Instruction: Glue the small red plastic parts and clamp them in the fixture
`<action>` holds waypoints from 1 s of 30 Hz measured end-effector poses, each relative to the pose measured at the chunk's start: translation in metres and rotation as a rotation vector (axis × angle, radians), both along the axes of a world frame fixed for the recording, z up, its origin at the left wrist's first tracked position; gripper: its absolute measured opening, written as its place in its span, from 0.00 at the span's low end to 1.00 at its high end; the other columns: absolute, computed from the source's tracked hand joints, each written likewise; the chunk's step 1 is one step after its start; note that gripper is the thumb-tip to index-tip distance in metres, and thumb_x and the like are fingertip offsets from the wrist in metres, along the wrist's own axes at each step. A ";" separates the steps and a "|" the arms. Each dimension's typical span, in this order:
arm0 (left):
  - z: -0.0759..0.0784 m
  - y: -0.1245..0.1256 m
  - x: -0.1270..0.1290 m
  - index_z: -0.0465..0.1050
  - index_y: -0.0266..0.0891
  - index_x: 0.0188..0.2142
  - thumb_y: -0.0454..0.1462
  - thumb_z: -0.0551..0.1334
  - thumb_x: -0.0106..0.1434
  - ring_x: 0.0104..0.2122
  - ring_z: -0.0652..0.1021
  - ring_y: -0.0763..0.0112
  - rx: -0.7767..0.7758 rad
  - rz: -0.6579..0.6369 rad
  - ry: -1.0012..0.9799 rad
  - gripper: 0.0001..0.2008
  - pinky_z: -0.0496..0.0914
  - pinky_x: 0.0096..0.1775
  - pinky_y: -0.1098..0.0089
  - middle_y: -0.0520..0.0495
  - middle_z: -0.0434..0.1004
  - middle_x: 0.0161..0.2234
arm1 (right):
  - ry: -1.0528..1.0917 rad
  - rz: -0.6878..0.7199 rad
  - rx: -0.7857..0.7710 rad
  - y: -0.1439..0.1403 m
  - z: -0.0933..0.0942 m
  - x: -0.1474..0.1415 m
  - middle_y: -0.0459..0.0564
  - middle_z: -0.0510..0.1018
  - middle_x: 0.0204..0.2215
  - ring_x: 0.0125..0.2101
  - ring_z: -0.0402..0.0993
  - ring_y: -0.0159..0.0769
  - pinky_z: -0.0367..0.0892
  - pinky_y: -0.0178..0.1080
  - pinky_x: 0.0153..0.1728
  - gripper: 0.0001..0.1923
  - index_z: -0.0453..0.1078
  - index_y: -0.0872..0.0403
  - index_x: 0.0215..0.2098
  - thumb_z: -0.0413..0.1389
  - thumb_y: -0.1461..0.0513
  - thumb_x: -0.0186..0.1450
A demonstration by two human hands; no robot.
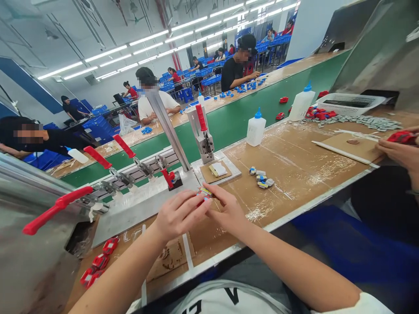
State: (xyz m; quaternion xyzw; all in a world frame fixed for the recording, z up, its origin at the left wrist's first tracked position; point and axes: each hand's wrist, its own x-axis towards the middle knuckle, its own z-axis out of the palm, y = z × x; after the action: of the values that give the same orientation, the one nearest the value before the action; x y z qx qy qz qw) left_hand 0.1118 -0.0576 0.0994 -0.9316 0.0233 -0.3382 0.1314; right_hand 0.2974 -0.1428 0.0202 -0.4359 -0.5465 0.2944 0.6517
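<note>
Both my hands meet in front of me over the near side of the bench, gripping one small toy car point(205, 192) that shows red, yellow and blue. My left hand point(180, 213) wraps its fingers around one side, hiding much of it. On the other side, my right hand point(225, 209) pinches it between thumb and fingers. Beyond them stands an upright red-handled toggle clamp point(202, 117), with a cardboard pad and a whitish piece point(218, 169) at its base. To the right lie several small grey, blue and yellow parts point(261, 178).
Red-handled clamps point(111, 170) line a metal rail at left. Red toy cars point(100, 261) lie below it. A glue bottle point(256, 127) stands near the green conveyor belt point(225, 117). At right are a white basket point(352, 104), grey pieces point(356, 122) and a co-worker's hand point(401, 150).
</note>
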 end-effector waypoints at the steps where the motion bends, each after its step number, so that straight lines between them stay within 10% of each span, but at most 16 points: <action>1: -0.002 0.006 0.007 0.74 0.46 0.62 0.34 0.68 0.69 0.50 0.84 0.61 -0.090 -0.001 -0.020 0.22 0.81 0.54 0.61 0.43 0.85 0.50 | 0.077 0.034 -0.068 0.006 -0.001 0.006 0.57 0.80 0.58 0.56 0.79 0.47 0.74 0.50 0.59 0.33 0.71 0.50 0.66 0.68 0.53 0.65; 7: -0.022 0.043 0.064 0.80 0.42 0.51 0.46 0.74 0.63 0.42 0.86 0.62 -0.996 0.219 0.012 0.20 0.81 0.48 0.63 0.45 0.87 0.44 | 0.352 0.200 -0.383 0.052 -0.002 0.060 0.54 0.85 0.42 0.41 0.83 0.45 0.81 0.49 0.45 0.35 0.71 0.53 0.63 0.68 0.47 0.63; 12: -0.045 0.070 0.100 0.81 0.38 0.47 0.43 0.75 0.59 0.41 0.85 0.61 -1.424 0.238 0.053 0.19 0.79 0.46 0.64 0.44 0.87 0.41 | 0.094 0.204 -0.555 0.078 0.003 0.102 0.51 0.84 0.33 0.30 0.82 0.40 0.78 0.42 0.35 0.27 0.73 0.54 0.56 0.61 0.45 0.68; 18: -0.080 0.111 0.128 0.82 0.35 0.46 0.41 0.74 0.59 0.39 0.84 0.62 -1.345 0.455 -0.049 0.17 0.76 0.44 0.65 0.42 0.87 0.40 | -0.445 -0.406 -0.029 0.139 0.092 0.139 0.56 0.82 0.50 0.39 0.77 0.41 0.72 0.46 0.47 0.23 0.75 0.54 0.53 0.56 0.46 0.72; 22: -0.093 0.130 0.144 0.81 0.35 0.49 0.42 0.74 0.59 0.39 0.83 0.63 -1.294 0.473 -0.036 0.20 0.75 0.45 0.65 0.42 0.86 0.42 | -0.600 -0.354 0.089 0.185 0.144 0.126 0.56 0.80 0.50 0.43 0.76 0.44 0.70 0.48 0.50 0.24 0.70 0.54 0.59 0.62 0.52 0.69; 25: -0.095 0.137 0.149 0.82 0.36 0.48 0.44 0.74 0.58 0.38 0.82 0.62 -1.249 0.485 -0.025 0.21 0.74 0.45 0.64 0.42 0.86 0.41 | -0.597 -0.339 0.104 0.180 0.145 0.110 0.52 0.81 0.40 0.40 0.75 0.42 0.70 0.45 0.47 0.14 0.72 0.54 0.50 0.57 0.54 0.73; 30: -0.096 0.142 0.148 0.83 0.34 0.45 0.44 0.75 0.56 0.38 0.82 0.60 -1.229 0.461 -0.025 0.20 0.74 0.44 0.65 0.43 0.85 0.39 | -0.520 -0.349 0.266 0.113 0.093 0.093 0.52 0.82 0.42 0.44 0.78 0.42 0.72 0.45 0.50 0.12 0.73 0.51 0.46 0.53 0.53 0.75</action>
State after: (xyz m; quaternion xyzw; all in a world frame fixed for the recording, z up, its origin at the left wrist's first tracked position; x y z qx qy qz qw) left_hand 0.2594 0.0843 0.0030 -0.8142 -0.3758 -0.2638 -0.3552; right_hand 0.3906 -0.0300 0.1132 -0.4943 -0.6452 -0.0164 0.5823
